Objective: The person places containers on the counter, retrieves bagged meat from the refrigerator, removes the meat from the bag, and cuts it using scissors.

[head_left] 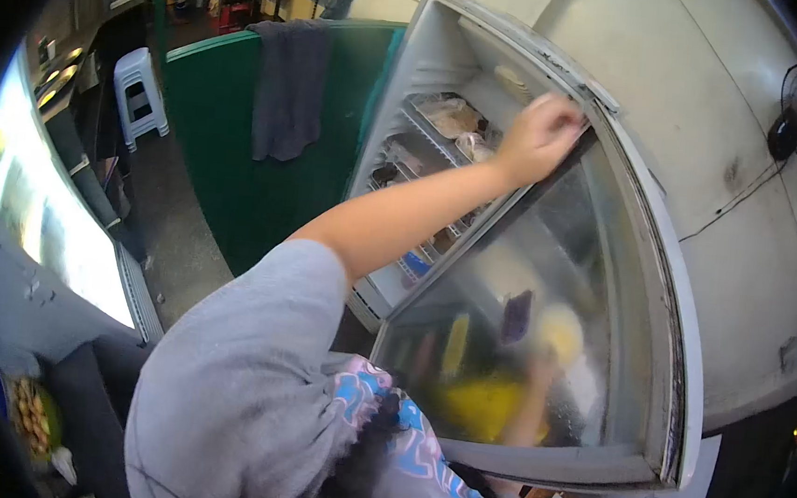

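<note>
My left hand (546,134) is raised at the upper edge of the open glass fridge door (668,336), its fingers curled against the frame and slightly blurred. Through the misted glass, a forearm and what looks like my right hand (545,362) show dimly, with the fingers at a pale yellow round thing (562,329). A dark purple item (516,316) and a bright yellow shape (480,405) also appear through the glass. Inside the fridge, wire shelves hold bagged food (448,114).
A green partition (206,131) with a grey towel (289,91) over it stands left of the fridge. Farther left are a white stool (141,93) and a brightly lit panel (38,193). A black fan (787,134) is at the right wall. Metalware sits at lower right.
</note>
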Tool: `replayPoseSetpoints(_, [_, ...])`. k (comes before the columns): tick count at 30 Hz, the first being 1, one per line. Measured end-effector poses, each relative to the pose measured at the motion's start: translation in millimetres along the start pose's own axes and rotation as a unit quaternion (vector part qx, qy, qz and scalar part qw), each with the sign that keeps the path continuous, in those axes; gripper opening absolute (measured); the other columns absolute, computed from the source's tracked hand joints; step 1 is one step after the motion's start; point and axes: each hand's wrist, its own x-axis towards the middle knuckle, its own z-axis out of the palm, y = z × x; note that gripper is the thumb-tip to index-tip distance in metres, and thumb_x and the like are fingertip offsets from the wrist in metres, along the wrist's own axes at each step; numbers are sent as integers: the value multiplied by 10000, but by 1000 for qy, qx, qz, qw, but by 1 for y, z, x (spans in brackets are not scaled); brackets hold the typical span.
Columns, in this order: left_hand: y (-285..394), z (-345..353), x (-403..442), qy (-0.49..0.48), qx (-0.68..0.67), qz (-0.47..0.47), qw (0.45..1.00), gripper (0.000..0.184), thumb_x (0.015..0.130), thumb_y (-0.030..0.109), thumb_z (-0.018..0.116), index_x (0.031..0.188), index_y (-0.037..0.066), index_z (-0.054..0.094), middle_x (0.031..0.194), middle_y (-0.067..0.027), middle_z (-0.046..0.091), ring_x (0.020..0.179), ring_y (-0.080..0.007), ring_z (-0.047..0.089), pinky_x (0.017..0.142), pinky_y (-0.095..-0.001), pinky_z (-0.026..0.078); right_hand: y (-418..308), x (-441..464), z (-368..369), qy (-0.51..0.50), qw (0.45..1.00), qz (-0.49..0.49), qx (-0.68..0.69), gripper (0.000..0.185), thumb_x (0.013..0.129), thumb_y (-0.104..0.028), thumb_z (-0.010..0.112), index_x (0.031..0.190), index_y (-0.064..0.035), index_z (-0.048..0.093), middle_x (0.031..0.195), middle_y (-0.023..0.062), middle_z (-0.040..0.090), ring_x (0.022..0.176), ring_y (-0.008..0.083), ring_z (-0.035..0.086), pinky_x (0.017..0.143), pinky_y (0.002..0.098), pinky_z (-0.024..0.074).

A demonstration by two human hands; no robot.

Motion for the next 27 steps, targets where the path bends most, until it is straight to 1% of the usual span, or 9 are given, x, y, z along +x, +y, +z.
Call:
replayPoseSetpoints(5, [-181, -119, -150, -174, 259, -118, 943, 209, 765, 52, 649, 973, 37, 649, 1014, -164, 622, 991, -350, 602, 901, -420, 486, -127, -138, -29, 34, 993, 65, -95, 329, 935, -282, 625, 1129, -22, 679, 1163, 123, 682, 1085, 282, 635, 952, 395, 480])
replayPoseSetpoints(7, [-251, -157, -160, -172, 323, -157, 917, 224, 752, 68, 620, 968, 39, 673, 1033, -185, 623, 1049, -379, 578, 915, -462, 468, -111, -180, -61, 3, 910, -216, -354, 386, 946, -278, 622, 1245, -35, 629, 1187, 136, 665, 1115, 290, 620, 941, 426, 498])
replayPoseSetpoints(9, [-294, -178, -136, -183, 386, -160, 890, 218, 766, 99, 614, 962, 25, 673, 1030, -212, 633, 1016, -394, 583, 904, -468, 473, 5, -235, -102, 13, 992, -7, 127, 482, 945, -314, 623, 1341, -49, 551, 1221, 155, 642, 1142, 311, 602, 918, 447, 508])
replayPoseSetpoints(10, [-315, -181, -119, -164, 381, -154, 897, 185, 781, 89, 611, 942, 23, 674, 1023, -218, 630, 1020, -404, 581, 903, -472, 473, 59, -261, -121, 84, 935, 68, 338, 534, 945, -332, 623, 1389, -56, 512, 1238, 164, 631, 1155, 321, 593, 906, 458, 514])
replayPoseSetpoints(13, [-336, -188, -55, -224, 378, -136, 888, 210, 799, 112, 618, 963, 4, 695, 1038, -254, 655, 1023, -419, 609, 898, -485, 488, -202, -283, -59, 109, 885, -37, 451, 685, 949, -461, 584, 1457, -35, 411, 1258, 203, 605, 1146, 358, 589, 867, 468, 520])
replayPoseSetpoints(20, [-494, -166, -33, -398, 493, -315, 706, 522, 873, 454, 573, 1121, 16, 712, 1224, -246, 646, 1170, -372, 622, 1002, -462, 481, -322, -293, 43, 411, 856, -107, 293, 654, 905, -518, 576, 1297, 5, 549, 1155, 242, 644, 976, 303, 647, 892, 453, 513])
replayPoseSetpoints(22, [-588, -173, -57, -479, 473, -180, 717, 541, 893, 473, 572, 1149, 14, 701, 1224, -208, 659, 1127, -359, 641, 984, -470, 491, -322, -302, 55, 488, 647, -93, 578, 711, 863, -588, 549, 1238, 14, 593, 1105, 222, 650, 986, 306, 623, 950, 433, 467])
replayPoseSetpoints(24, [-568, -161, -47, -545, 437, -75, 712, 451, 908, 368, 615, 1145, -6, 697, 1152, -193, 694, 1064, -324, 666, 932, -436, 522, -320, -317, 67, 454, 839, -67, 293, 901, 791, -665, 584, 1323, 58, 510, 1247, 186, 595, 1109, 314, 588, 1027, 436, 412])
replayPoseSetpoints(27, [-597, -138, -51, -589, 271, -157, 745, 424, 904, 323, 630, 1158, -11, 688, 1143, -184, 693, 1049, -309, 667, 915, -424, 528, -344, -303, 86, 497, 840, -42, 212, 934, 815, -729, 575, 1281, 81, 564, 1240, 213, 631, 1127, 334, 631, 1012, 443, 466])
